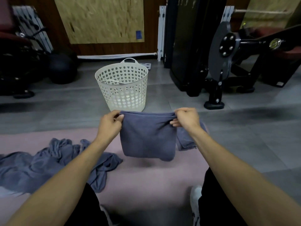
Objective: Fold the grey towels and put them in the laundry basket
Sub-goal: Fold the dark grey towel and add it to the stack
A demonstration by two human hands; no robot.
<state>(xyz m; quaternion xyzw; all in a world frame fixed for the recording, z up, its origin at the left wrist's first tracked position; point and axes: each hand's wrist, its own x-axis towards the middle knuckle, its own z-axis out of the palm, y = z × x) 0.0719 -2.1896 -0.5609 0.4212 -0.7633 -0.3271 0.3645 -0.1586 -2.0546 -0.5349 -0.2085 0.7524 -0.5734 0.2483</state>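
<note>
- Left hand [109, 123] and right hand [187, 117] each pinch a top corner of a folded towel [147, 136] hanging above the pink mat [146, 185].
- The right forearm partly hides a second folded towel [184, 141].
- Crumpled towels [40, 162] run off the left edge.
- Basket [123, 85] stands beyond on the floor [244, 136]; its contents are unclear.

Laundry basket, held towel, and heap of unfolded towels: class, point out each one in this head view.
laundry basket [125, 88]: head view, front perforated wall.
held towel [147, 136]: head view, centre of hanging panel.
heap of unfolded towels [48, 162]: head view, middle of crumpled pile.
</note>
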